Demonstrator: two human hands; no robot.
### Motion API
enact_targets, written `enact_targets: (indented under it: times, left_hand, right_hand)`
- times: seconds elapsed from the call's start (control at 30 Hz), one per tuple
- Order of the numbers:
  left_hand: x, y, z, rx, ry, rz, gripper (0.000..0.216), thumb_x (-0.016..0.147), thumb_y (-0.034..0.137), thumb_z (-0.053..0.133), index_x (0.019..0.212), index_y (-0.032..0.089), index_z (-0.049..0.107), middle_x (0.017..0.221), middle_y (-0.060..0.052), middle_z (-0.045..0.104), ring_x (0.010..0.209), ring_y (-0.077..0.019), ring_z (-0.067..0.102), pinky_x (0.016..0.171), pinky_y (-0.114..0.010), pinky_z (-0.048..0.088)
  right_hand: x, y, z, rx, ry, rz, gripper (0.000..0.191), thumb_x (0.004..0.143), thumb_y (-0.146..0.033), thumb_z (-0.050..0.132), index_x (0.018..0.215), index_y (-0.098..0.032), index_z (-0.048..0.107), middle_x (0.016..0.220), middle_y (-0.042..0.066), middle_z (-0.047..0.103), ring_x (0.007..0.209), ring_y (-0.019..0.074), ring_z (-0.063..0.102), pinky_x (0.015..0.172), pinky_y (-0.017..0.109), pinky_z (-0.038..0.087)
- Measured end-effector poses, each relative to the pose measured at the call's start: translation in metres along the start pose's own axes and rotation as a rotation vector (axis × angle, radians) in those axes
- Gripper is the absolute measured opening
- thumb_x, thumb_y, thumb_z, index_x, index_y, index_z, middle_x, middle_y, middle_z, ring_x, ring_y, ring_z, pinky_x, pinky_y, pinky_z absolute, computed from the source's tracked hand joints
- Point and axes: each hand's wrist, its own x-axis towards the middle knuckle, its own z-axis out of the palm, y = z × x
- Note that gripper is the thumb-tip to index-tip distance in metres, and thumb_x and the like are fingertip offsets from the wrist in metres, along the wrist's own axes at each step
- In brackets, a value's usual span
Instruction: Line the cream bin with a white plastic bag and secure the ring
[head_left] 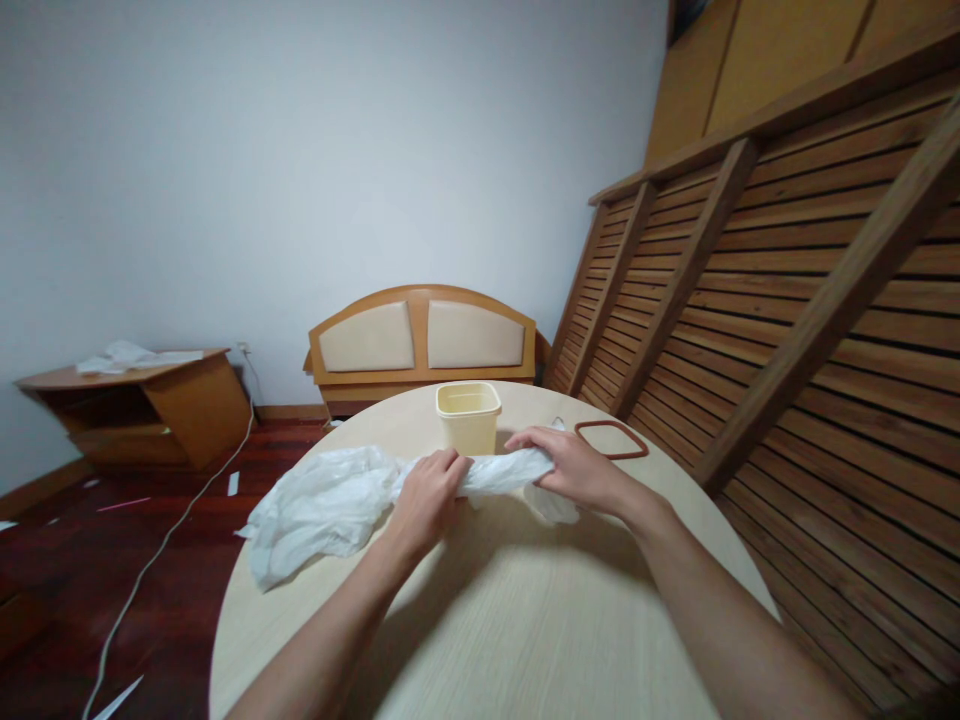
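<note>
A thin white plastic bag [322, 510] is bunched into a narrow roll between my hands, just above the table. My left hand [431, 495] is closed around its middle, and the wide, crumpled part spreads over the table to the left. Closed on the gathered right end is my right hand [574, 468], with a loose bit of the bag hanging below it. Right behind the bag stands a pale yellow square bin [469, 425], upright with its top uncovered. A brown rounded-square ring [611, 440] lies flat beyond my right hand.
The round light wood table [555, 620] holds all of this. A slatted wooden panel [825, 370] leans along the right side. At the back is a padded headboard [424, 335]. On the left, a low cabinet [180, 400] carries white sheets, and a cable [161, 550] crosses the floor.
</note>
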Motion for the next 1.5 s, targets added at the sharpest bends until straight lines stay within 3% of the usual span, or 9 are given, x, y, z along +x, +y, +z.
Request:
enact_targets:
  times: [0.2,0.43,0.63,0.77,0.93,1.13,1.27,1.37,1.5]
  left_hand:
    - [-0.006,0.018,-0.001,0.025,-0.02,0.131,0.048,0.086,0.042,0.068,0.127,0.02,0.058,0.127,-0.014,0.064,0.113,-0.0318,0.059,0.093,-0.045,0.051]
    - [-0.009,0.019,0.012,-0.019,-0.109,0.095,0.084,0.077,0.063,0.072,0.146,0.022,0.046,0.154,-0.016,0.047,0.142,-0.0403,0.041,0.114,-0.055,0.035]
    - [-0.011,0.02,0.021,-0.003,-0.206,0.1,0.072,0.08,0.053,0.071,0.141,0.021,0.052,0.133,-0.015,0.064,0.13,-0.0377,0.054,0.11,-0.052,0.041]
    - [-0.013,0.028,0.025,-0.02,-0.159,0.225,0.079,0.082,0.047,0.068,0.15,0.018,0.04,0.157,-0.017,0.044,0.145,-0.0368,0.038,0.118,-0.052,0.031]
    - [-0.014,0.041,0.033,-0.008,-0.195,0.235,0.081,0.087,0.048,0.064,0.155,0.019,0.03,0.157,-0.016,0.043,0.134,-0.0345,0.05,0.108,-0.05,0.041]
    - [-0.018,0.042,0.031,0.2,-0.209,-0.058,0.038,0.086,0.039,0.067,0.116,0.016,0.063,0.119,-0.02,0.067,0.106,-0.0379,0.062,0.09,-0.053,0.047]
    - [-0.022,0.043,0.036,0.188,-0.107,0.011,0.062,0.081,0.045,0.069,0.132,0.013,0.054,0.146,-0.026,0.051,0.135,-0.0434,0.045,0.105,-0.058,0.038]
    - [-0.021,0.048,0.045,0.103,-0.125,0.163,0.074,0.088,0.047,0.061,0.15,0.014,0.037,0.158,-0.02,0.04,0.143,-0.038,0.039,0.11,-0.054,0.035]
    - [-0.019,0.056,0.055,0.118,-0.2,0.114,0.067,0.095,0.048,0.051,0.149,0.01,0.041,0.14,-0.023,0.058,0.124,-0.0385,0.055,0.103,-0.053,0.039]
  right_hand:
    - [-0.018,0.035,0.007,-0.178,0.016,-0.04,0.042,0.077,-0.001,0.054,0.11,-0.021,0.071,0.106,0.007,0.073,0.1,0.0224,0.067,0.089,0.033,0.047]
    - [-0.065,0.066,0.005,-0.318,-0.207,0.282,0.042,0.076,-0.018,0.067,0.117,-0.024,0.073,0.116,0.012,0.075,0.111,0.0334,0.066,0.097,0.046,0.045]
    - [-0.067,0.053,0.029,-0.354,-0.204,0.267,0.108,0.055,-0.057,0.088,0.149,-0.022,0.049,0.154,0.019,0.048,0.148,0.0447,0.032,0.121,0.067,0.003]
    - [-0.055,0.041,0.054,-0.261,-0.211,0.178,0.119,0.06,-0.06,0.085,0.158,-0.017,0.034,0.159,0.022,0.04,0.147,0.0411,0.036,0.123,0.063,0.011]
    - [-0.049,0.036,0.067,-0.14,-0.248,0.144,0.088,0.079,-0.041,0.076,0.154,-0.015,0.039,0.151,0.02,0.052,0.135,0.0341,0.053,0.112,0.049,0.041]
    - [-0.048,0.034,0.063,-0.18,-0.288,0.15,0.062,0.087,-0.029,0.068,0.146,-0.018,0.052,0.138,0.016,0.064,0.125,0.032,0.06,0.106,0.045,0.046]
    - [-0.047,0.034,0.06,-0.204,-0.281,0.153,0.052,0.086,-0.017,0.063,0.138,-0.019,0.06,0.129,0.014,0.069,0.117,0.0302,0.065,0.101,0.042,0.048]
    - [-0.047,0.031,0.058,-0.198,-0.273,0.138,0.045,0.083,-0.023,0.068,0.128,-0.019,0.066,0.124,0.012,0.072,0.114,0.0295,0.066,0.097,0.038,0.049]
    - [-0.05,0.033,0.045,-0.289,-0.263,0.202,0.05,0.08,-0.049,0.074,0.122,-0.021,0.07,0.113,0.013,0.076,0.104,0.0333,0.07,0.09,0.04,0.049]
